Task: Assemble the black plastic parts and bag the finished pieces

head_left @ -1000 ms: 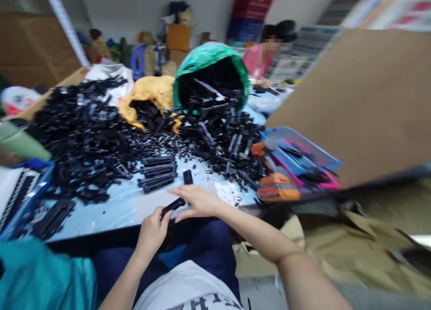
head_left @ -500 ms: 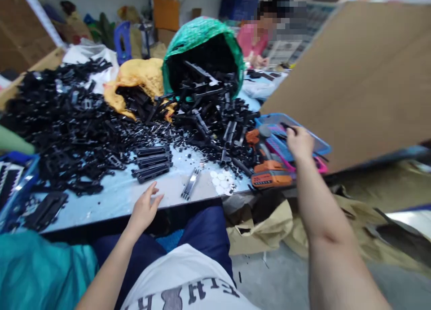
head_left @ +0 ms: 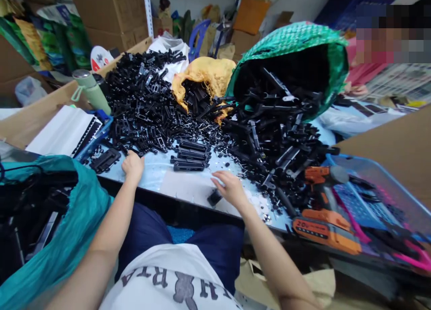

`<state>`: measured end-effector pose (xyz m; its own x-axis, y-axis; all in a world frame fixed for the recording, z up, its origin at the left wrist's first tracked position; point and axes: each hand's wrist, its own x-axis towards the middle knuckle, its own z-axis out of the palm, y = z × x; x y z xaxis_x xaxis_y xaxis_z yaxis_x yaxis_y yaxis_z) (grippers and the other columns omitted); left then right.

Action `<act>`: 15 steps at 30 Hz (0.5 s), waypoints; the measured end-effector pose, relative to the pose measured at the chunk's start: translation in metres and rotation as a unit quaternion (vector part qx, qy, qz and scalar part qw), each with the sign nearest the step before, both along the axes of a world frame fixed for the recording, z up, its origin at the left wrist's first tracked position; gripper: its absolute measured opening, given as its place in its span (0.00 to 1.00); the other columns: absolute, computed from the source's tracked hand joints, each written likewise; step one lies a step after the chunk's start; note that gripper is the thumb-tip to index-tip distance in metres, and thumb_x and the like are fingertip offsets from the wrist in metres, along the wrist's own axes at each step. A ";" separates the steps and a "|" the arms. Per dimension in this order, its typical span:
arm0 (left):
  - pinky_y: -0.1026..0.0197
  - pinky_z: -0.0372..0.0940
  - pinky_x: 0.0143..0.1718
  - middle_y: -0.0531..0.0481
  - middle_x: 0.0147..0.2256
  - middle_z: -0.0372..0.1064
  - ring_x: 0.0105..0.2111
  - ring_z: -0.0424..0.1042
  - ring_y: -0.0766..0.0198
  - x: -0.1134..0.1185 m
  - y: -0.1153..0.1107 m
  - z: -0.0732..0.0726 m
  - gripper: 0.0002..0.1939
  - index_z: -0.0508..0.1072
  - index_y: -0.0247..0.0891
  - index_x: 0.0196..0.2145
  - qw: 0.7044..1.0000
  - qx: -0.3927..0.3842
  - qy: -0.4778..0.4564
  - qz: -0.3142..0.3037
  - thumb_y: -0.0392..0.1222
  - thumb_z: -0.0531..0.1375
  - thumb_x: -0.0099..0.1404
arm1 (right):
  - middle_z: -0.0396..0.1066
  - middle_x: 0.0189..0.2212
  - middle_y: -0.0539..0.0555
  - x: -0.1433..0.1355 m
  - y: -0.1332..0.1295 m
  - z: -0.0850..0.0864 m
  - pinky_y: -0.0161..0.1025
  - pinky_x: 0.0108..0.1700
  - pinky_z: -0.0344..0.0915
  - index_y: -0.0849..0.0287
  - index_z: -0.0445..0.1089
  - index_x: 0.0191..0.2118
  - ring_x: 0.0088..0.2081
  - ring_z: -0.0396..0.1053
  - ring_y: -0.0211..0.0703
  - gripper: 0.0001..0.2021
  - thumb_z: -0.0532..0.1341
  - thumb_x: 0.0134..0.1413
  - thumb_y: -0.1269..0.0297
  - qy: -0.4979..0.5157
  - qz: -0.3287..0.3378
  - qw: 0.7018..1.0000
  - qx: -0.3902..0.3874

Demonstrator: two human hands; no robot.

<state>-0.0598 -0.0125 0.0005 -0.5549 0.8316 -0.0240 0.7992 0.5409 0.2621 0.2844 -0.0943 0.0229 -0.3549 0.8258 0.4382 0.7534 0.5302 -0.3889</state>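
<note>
At the near edge of the left pile of black plastic parts (head_left: 144,108), my left hand (head_left: 133,166) is closed, its fingertips curled at the small parts; what they hold is hidden. My right hand (head_left: 230,189) hovers over the pale work board (head_left: 182,184) with fingers stretched and apart. Just under it lies a short dark part (head_left: 214,197), partly covered by the hand. Between my hands, several long black parts (head_left: 191,156) lie in a neat row. A flat black part (head_left: 105,160) rests left of my left hand.
A green woven sack (head_left: 286,41) spills long black parts at the right. An orange cordless drill (head_left: 326,229) lies beside a clear blue basket (head_left: 397,180). Further left stand a yellow sack (head_left: 205,72), a green bottle (head_left: 91,92) and a teal bag (head_left: 81,220). Another person sits at the far right.
My right hand has left the blue basket and come back over the board. My left hand has moved left to the parts pile. The view has swung left.
</note>
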 end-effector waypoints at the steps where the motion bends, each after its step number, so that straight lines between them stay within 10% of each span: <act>1: 0.48 0.63 0.41 0.28 0.38 0.70 0.41 0.70 0.42 -0.004 -0.003 0.001 0.24 0.62 0.22 0.49 1.000 0.001 -0.009 -0.014 0.42 0.58 0.59 | 0.73 0.38 0.58 -0.018 0.002 -0.003 0.42 0.44 0.66 0.60 0.72 0.40 0.41 0.69 0.44 0.12 0.53 0.60 0.61 0.023 0.018 0.999 -0.025; 5: 0.55 0.63 0.41 0.38 0.39 0.70 0.41 0.70 0.52 0.002 -0.039 0.010 0.14 0.67 0.33 0.43 0.962 0.145 -0.139 -0.183 0.43 0.54 0.62 | 0.72 0.36 0.55 -0.075 0.014 -0.004 0.39 0.41 0.67 0.58 0.68 0.47 0.36 0.70 0.40 0.15 0.55 0.58 0.56 0.189 0.035 0.968 -0.161; 9: 0.63 0.62 0.33 0.49 0.30 0.68 0.30 0.68 0.64 0.040 -0.078 0.022 0.12 0.69 0.37 0.34 0.812 0.085 -0.398 -0.418 0.48 0.52 0.64 | 0.67 0.25 0.48 -0.104 0.031 0.010 0.32 0.23 0.61 0.58 0.61 0.54 0.22 0.63 0.33 0.25 0.54 0.55 0.48 0.345 0.062 0.867 -0.355; 12: 0.68 0.54 0.21 0.55 0.22 0.61 0.19 0.58 0.72 0.065 -0.093 0.021 0.17 0.65 0.36 0.29 0.734 -0.001 -0.560 -0.385 0.53 0.49 0.65 | 0.63 0.20 0.46 -0.099 0.032 0.016 0.30 0.21 0.55 0.61 0.69 0.39 0.19 0.57 0.31 0.23 0.60 0.47 0.45 0.300 0.122 0.857 -0.400; 15: 0.70 0.50 0.19 0.58 0.21 0.55 0.18 0.54 0.74 0.077 -0.097 0.011 0.20 0.61 0.37 0.27 0.713 -0.010 -0.640 -0.286 0.57 0.51 0.63 | 0.61 0.19 0.46 -0.084 0.016 0.011 0.30 0.24 0.54 0.61 0.67 0.27 0.21 0.56 0.30 0.21 0.65 0.41 0.45 0.204 0.114 0.914 -0.332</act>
